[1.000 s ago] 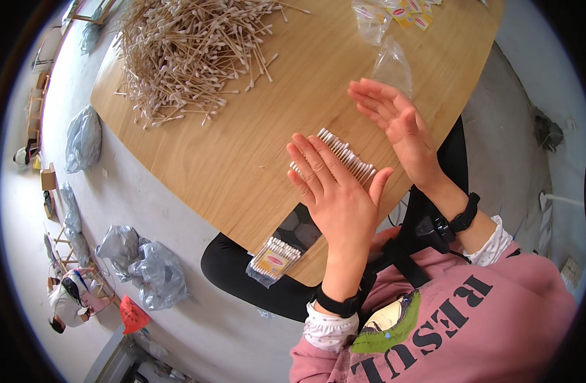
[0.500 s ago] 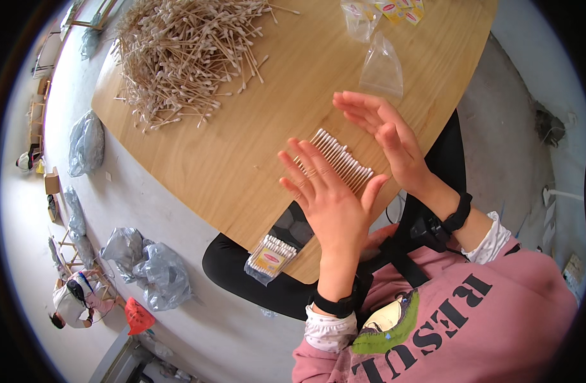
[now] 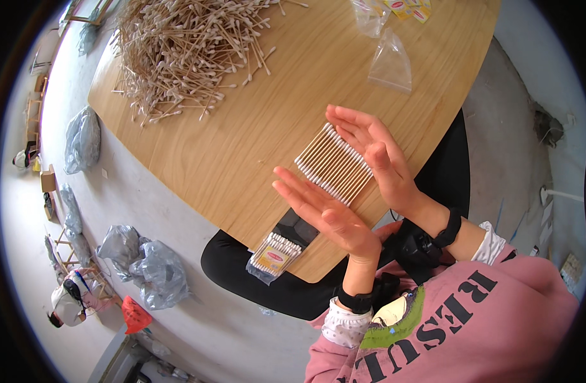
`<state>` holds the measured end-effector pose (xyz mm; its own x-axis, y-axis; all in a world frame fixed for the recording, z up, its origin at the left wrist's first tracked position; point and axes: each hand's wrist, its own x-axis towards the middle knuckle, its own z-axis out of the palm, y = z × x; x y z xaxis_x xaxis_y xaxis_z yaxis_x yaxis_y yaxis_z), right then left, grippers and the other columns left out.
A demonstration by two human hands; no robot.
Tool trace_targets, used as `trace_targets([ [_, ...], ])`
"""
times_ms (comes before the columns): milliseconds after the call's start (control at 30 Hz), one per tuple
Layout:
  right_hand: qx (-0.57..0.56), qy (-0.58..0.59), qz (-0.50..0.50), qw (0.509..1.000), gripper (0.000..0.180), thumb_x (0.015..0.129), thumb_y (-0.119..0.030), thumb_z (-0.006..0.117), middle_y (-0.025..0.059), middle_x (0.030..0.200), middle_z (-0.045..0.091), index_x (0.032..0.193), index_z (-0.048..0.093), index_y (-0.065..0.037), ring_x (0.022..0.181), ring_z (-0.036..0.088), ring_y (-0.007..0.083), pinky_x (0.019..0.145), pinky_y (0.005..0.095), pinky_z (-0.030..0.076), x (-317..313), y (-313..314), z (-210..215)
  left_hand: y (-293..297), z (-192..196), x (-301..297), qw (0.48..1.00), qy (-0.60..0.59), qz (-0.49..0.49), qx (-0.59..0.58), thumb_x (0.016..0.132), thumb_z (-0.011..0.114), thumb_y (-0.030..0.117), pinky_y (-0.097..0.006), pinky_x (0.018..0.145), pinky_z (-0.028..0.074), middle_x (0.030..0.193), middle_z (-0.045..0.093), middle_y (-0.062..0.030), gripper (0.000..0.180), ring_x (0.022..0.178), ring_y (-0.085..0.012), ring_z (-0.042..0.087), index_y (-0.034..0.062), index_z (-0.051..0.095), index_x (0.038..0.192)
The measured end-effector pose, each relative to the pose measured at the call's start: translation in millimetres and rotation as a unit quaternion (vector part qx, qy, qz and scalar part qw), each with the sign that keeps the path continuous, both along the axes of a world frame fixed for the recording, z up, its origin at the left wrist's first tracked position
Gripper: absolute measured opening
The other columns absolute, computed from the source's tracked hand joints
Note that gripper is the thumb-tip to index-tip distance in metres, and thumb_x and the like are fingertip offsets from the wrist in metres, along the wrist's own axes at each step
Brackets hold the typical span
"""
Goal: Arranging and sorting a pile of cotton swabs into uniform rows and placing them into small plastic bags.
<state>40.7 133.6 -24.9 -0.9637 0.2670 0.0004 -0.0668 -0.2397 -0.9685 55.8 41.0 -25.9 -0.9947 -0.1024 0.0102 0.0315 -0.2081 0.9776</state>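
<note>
Left hand (image 3: 334, 218) shifted off the swab row (image 3: 334, 165) to its lower-left ends; right hand (image 3: 387, 167) closed in opposite. Both outstretched, pinching nothing, row between, frame centre. Even, gentle pressure should keep ends flush.

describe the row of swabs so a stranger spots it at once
Find the wooden table. On it, between the left hand and right hand, lies the row. Unlike the jumbled pile and bagged swabs, it is neatly parallel and unwrapped.

One head-worn fisheye view looks down from fairly near onto the fingers (image 3: 299, 202) and wooden table (image 3: 210, 166).
</note>
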Motion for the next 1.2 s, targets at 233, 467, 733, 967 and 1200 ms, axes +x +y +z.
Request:
trace_targets([
  [233, -0.002, 0.013, -0.030, 0.999, 0.081, 0.103, -0.059, 0.039, 0.0242, 0.154, 0.037, 0.149, 0.032, 0.007, 0.148, 0.032, 0.0319, 0.123, 0.0438, 0.023, -15.0, -10.3, 1.2, -2.9, 2.2, -28.1, 1.000, 0.008, 0.016, 0.000, 0.108, 0.029, 0.049, -0.043, 0.126, 0.003, 0.168, 0.007, -0.0152, 0.074, 0.156, -0.0281, 0.004, 0.0041, 0.004, 0.161],
  [467, 0.037, 0.022, -0.053, 0.998, 0.079, 0.103, -0.061, 0.036, 0.0220, 0.150, 0.042, 0.146, 0.038, 0.005, 0.146, 0.036, 0.0295, 0.121, 0.0424, 0.026, -42.0, 17.7, 2.1, -28.1, 5.5, -65.2, 0.999, -0.003, -0.030, 0.025, 0.106, 0.023, 0.059, -0.042, 0.126, 0.006, 0.166, 0.019, -0.0161, 0.077, 0.155, -0.0258, 0.012, 0.0040, 0.014, 0.160],
  [733, 0.044, 0.005, 0.042, 0.998, 0.082, 0.101, -0.065, 0.037, 0.0204, 0.150, 0.043, 0.146, 0.039, 0.004, 0.144, 0.038, 0.0297, 0.120, 0.0404, 0.029, -44.8, 1.0, -2.0, -28.2, 3.5, -71.5, 0.996, -0.026, -0.080, 0.016, 0.104, 0.021, 0.065, -0.042, 0.126, 0.006, 0.165, 0.019, -0.0184, 0.083, 0.155, -0.0266, 0.014, 0.0039, 0.013, 0.160],
  [967, 0.031, 0.021, 0.053, 0.998, 0.084, 0.100, -0.064, 0.040, 0.0213, 0.154, 0.038, 0.149, 0.035, 0.003, 0.148, 0.032, 0.0315, 0.122, 0.0433, 0.024, -26.9, 9.3, 1.6, -23.0, 8.1, -40.1, 1.000, -0.018, -0.026, 0.001, 0.105, 0.020, 0.063, -0.043, 0.125, 0.005, 0.166, 0.016, -0.0183, 0.081, 0.156, -0.0282, 0.010, 0.0037, 0.013, 0.160],
  [1200, 0.050, 0.017, 0.063, 0.997, 0.083, 0.101, -0.063, 0.040, 0.0210, 0.154, 0.037, 0.150, 0.032, 0.003, 0.149, 0.030, 0.0321, 0.123, 0.0442, 0.023, -21.9, -4.4, 1.6, -10.0, 4.1, -32.6, 1.000, -0.003, 0.006, -0.003, 0.106, 0.023, 0.060, -0.043, 0.125, 0.007, 0.166, 0.016, -0.0171, 0.077, 0.156, -0.0270, 0.011, 0.0043, 0.017, 0.160],
])
